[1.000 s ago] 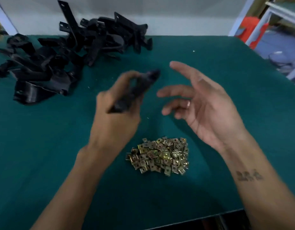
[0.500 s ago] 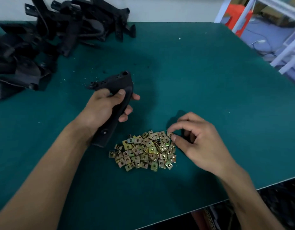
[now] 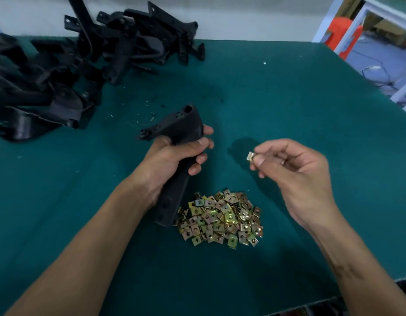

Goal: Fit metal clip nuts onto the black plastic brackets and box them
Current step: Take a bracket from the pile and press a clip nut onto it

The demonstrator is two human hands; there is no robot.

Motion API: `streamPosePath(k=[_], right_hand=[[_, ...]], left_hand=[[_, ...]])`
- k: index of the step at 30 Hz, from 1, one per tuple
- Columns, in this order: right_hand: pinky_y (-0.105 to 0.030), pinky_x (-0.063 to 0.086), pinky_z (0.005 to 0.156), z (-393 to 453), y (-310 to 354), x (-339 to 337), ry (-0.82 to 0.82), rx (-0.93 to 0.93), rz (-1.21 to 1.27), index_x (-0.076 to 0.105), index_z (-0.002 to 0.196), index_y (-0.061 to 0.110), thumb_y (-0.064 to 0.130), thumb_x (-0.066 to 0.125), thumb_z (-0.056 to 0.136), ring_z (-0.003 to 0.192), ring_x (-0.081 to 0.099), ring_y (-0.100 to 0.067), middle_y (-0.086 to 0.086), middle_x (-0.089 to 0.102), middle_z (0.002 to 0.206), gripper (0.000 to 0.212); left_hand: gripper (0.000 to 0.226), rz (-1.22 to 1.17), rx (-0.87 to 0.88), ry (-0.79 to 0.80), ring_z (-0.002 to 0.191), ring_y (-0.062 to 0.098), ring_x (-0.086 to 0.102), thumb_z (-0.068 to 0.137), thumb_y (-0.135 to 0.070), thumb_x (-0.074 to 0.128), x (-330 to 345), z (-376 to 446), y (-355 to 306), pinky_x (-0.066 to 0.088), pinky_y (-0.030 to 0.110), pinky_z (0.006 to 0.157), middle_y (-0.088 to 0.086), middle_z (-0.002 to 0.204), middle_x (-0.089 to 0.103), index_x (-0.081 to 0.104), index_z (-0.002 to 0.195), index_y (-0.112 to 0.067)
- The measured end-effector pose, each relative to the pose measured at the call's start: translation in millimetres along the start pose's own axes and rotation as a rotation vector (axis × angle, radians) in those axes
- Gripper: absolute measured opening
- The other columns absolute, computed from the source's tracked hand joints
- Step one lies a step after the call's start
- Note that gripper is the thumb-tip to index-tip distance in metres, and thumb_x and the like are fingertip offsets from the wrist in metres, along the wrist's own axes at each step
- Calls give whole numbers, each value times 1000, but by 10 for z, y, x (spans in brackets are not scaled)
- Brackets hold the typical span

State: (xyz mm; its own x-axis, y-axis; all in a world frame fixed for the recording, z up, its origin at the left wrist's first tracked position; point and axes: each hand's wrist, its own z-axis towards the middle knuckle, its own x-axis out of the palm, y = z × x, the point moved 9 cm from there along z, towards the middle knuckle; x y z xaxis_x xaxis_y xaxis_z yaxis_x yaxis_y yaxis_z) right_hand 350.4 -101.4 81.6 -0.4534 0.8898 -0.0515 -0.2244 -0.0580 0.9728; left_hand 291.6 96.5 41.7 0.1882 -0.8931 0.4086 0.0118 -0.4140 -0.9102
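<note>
My left hand (image 3: 172, 156) grips a long black plastic bracket (image 3: 181, 126) around its middle, its holed wide end pointing away from me and its narrow end near the table. To its right, my right hand (image 3: 295, 169) pinches one metal clip nut (image 3: 250, 156) between thumb and fingertips, lifted above the table. A heap of several brass-coloured clip nuts (image 3: 222, 218) lies on the green table (image 3: 288, 99) between my forearms.
A big pile of black brackets (image 3: 83, 62) fills the table's far left corner. Small white and black scraps (image 3: 138, 117) lie scattered beside it. The table's right edge borders a white frame and an orange object (image 3: 343, 35). No box is in view.
My right hand has lifted from the heap with one clip nut pinched and moved up toward the bracket. The left hand keeps its grip on the bracket.
</note>
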Motion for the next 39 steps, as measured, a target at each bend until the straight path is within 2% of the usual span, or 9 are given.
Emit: streamPosePath(k=[3, 8, 12, 17, 21, 23, 28, 34, 39], right_hand=[[-21, 52, 73, 306, 108, 297, 16, -60, 56, 78, 94, 19, 0, 78, 82, 77, 64, -15, -2, 75, 85, 23], [-27, 57, 68, 684, 125, 880, 101, -80, 76, 77, 89, 17, 0, 74, 82, 75, 69, -14, 0, 76, 81, 18], [-25, 56, 67, 808, 63, 991, 84, -96, 69, 77, 81, 21, 2, 74, 78, 74, 72, -15, -2, 77, 80, 19], [-27, 54, 68, 772, -114, 1011, 109, -38, 124, 77, 81, 18, 1, 75, 80, 74, 69, -19, -5, 75, 80, 18], [-26, 55, 66, 760, -188, 932, 60, 87, 358, 76, 80, 14, 5, 75, 79, 80, 67, -22, -11, 74, 83, 8], [-28, 56, 67, 761, -179, 897, 69, 88, 332, 74, 83, 10, 6, 74, 80, 79, 67, -23, -10, 73, 82, 5], [-27, 54, 59, 704, -101, 1019, 283, 13, 141, 75, 101, 8, 0, 71, 89, 70, 71, -23, -8, 74, 84, 15], [-26, 54, 63, 728, -118, 930, 143, 1, 180, 77, 93, 13, -5, 70, 85, 69, 65, -18, -4, 70, 79, 20], [-28, 56, 72, 713, -40, 745, -75, -70, 344, 70, 97, 6, -9, 70, 88, 73, 71, -22, -11, 73, 84, 17]], left_hand=[[24, 31, -16, -59, 71, 13, 64, 82, -20, 73, -25, -5, 5, 49, 20, 56, 8, 105, 77, 65, 101, -8], [22, -149, -34, -232, 79, 13, 74, 72, -23, 79, -176, 13, -32, 56, 18, 69, 3, 93, 78, 83, 90, -11], [17, -213, 23, -295, 85, 13, 73, 76, -23, 78, -275, 12, -133, 56, 18, 66, 4, 97, 77, 84, 90, -15], [9, -58, 6, -331, 61, 9, 63, 85, -22, 76, -376, 10, -153, 51, 17, 59, 1, 76, 70, 80, 87, -15], [18, -14, 22, -278, 62, 9, 62, 82, -21, 75, -336, 35, -164, 52, 16, 63, 1, 73, 67, 76, 95, -9], [12, -6, 54, -268, 65, 9, 63, 84, -15, 74, -295, 41, -173, 53, 16, 65, 1, 74, 68, 76, 94, -8], [7, 57, 126, -292, 62, 9, 63, 93, -7, 68, -287, 19, -229, 52, 16, 65, 1, 73, 69, 75, 91, -7], [8, 47, 179, -285, 65, 7, 63, 93, 0, 66, -244, 19, -265, 52, 16, 67, -4, 73, 68, 69, 93, -7], [8, -19, 171, -316, 67, 11, 65, 90, 0, 70, -307, 3, -217, 53, 17, 68, 2, 79, 68, 71, 96, -5]])
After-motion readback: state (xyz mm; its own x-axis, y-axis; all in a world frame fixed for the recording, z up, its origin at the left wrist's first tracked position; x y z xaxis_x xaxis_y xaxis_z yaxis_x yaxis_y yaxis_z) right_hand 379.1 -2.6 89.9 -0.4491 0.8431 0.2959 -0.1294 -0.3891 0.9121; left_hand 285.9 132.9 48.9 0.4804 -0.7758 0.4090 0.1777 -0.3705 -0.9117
